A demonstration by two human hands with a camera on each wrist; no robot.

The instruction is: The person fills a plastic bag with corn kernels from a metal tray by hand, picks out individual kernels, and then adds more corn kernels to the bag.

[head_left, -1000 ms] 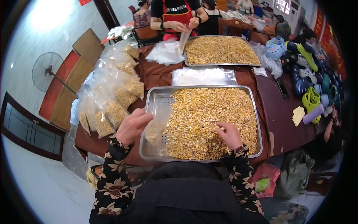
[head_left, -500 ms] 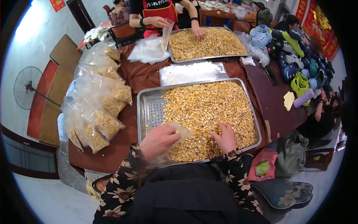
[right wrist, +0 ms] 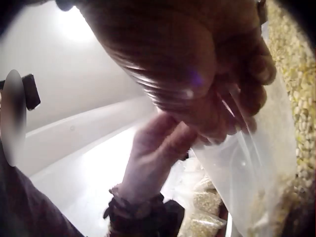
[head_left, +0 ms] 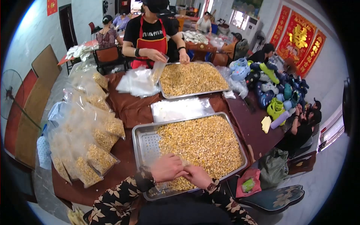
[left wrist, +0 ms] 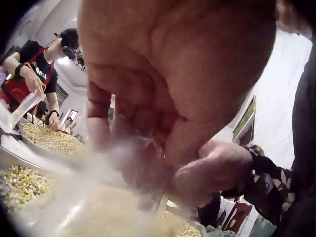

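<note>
Both hands, my left hand (head_left: 167, 167) and right hand (head_left: 197, 175), pinch the bag (right wrist: 247, 168); a slack grip could spill corn (head_left: 202, 140) beside the tray (head_left: 140, 137).

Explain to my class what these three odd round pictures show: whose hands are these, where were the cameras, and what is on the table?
No machine here: a person works with bare hands, wearing three cameras. The wide picture comes from the head, looking down; the two blurry close-ups come from the wrists. On the brown table a metal tray holds corn kernels. Filled bags of corn lie at the left, and flat empty bags beyond the tray. The left hand and right hand meet at the tray's near edge, both pinching a clear plastic bag with some kernels inside. Opposite, another worker bags corn from a second tray.
</note>
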